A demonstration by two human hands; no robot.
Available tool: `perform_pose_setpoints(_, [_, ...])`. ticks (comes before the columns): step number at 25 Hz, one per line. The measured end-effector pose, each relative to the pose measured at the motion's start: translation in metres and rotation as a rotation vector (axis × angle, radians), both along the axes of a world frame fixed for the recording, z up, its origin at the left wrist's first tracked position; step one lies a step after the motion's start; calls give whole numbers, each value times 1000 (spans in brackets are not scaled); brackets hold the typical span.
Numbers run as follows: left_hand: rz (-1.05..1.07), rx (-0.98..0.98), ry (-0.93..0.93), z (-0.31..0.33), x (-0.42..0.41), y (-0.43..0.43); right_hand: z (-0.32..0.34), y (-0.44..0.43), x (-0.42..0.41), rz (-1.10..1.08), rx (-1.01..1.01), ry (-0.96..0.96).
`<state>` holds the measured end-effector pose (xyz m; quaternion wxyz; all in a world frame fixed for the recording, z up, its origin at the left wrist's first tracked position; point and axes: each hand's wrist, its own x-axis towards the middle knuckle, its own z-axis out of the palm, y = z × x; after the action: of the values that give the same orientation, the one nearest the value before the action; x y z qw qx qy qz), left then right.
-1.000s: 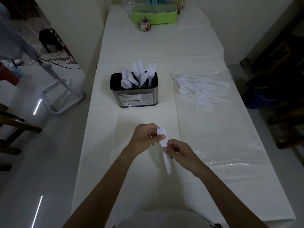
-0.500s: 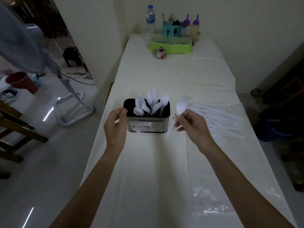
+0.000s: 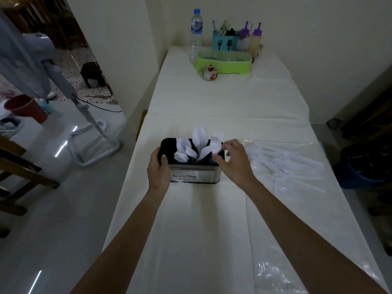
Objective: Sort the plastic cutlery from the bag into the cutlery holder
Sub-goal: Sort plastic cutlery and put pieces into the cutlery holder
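Note:
The cutlery holder (image 3: pixel 194 174), a steel box with a black rim, stands on the white table (image 3: pixel 212 230) and holds white plastic spoons (image 3: pixel 182 150), knives (image 3: pixel 200 136) and forks. My left hand (image 3: pixel 158 169) grips its left end. My right hand (image 3: pixel 234 162) is at its right end, thumb and forefinger pinching a white plastic fork (image 3: pixel 216 141) that stands tines up in the right compartment. To the right, a clear plastic bag (image 3: pixel 297 166) lies flat with several pieces of white cutlery in it.
At the table's far end stand a green container (image 3: pixel 224 61), a water bottle (image 3: pixel 196 30), a teal utensil pot (image 3: pixel 224 42), two sauce bottles and a small jar (image 3: pixel 210 72). A standing fan (image 3: pixel 63 90) and a wooden chair are on the left, a blue bin (image 3: pixel 356 177) on the right.
My right hand carried the fork from in front of me to the holder and lowered it into the right compartment. My left hand let go of the fork and took hold of the holder's left end.

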<state>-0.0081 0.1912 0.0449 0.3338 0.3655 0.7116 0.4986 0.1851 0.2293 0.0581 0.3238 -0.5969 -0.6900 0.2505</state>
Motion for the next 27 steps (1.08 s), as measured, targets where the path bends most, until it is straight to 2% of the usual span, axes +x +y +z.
perform_pose_setpoints(3, [-7, 1, 7, 0, 0, -1, -4, 3, -2, -22, 14, -244])
perform_pose_setpoints(6, [0, 2, 5, -2, 0, 0, 2, 7, -7, -54, -46, -322])
perform_pose_setpoints(11, [-4, 22, -2, -4, 0, -1, 0, 5, -7, -36, -59, -261])
perform_pose_setpoints(17, [17, -25, -60, 8, 8, -17, 4, -30, 20, 4, 49, -58])
perform_pose_setpoints(22, [70, -94, -182, -16, 54, -76, -17, -109, 92, -137, 13, -94])
perform_pose_setpoints(25, [-76, -210, -221, -40, 93, -111, -35, -158, 149, -285, -64, -170])
perform_pose_setpoints(27, [-230, -258, -158, -46, 122, -131, -40, -185, 184, -393, -132, -225])
